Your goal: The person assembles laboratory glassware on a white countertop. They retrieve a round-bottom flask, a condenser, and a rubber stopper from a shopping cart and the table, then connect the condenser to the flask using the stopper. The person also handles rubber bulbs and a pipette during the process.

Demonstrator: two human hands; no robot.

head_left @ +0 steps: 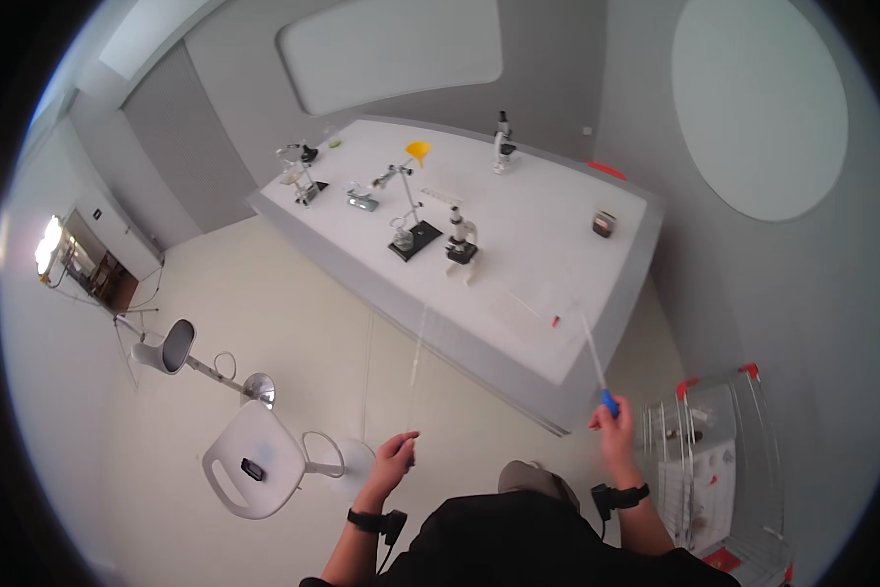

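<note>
My left hand (389, 464) is closed round the lower end of a thin clear rod (419, 344), which points up toward the table's front edge. A second stick, thin and pale with a blue handle (610, 403), is gripped in my right hand (616, 438). Its long shaft (593, 354) leans up and left over the right part of the white table (547, 245), and its tip is blurred. Just left of that tip lie a small red piece (556, 321) and a thin straight rod (524, 302). Both wrists carry black straps.
On the table stand a near microscope (461, 248), a far microscope (503, 149), a retort stand (412, 201) with a flask, a yellow funnel (418, 150) and a dark jar (604, 224). A wire cart (719, 460) is at my right, a white stool (273, 445) at my left.
</note>
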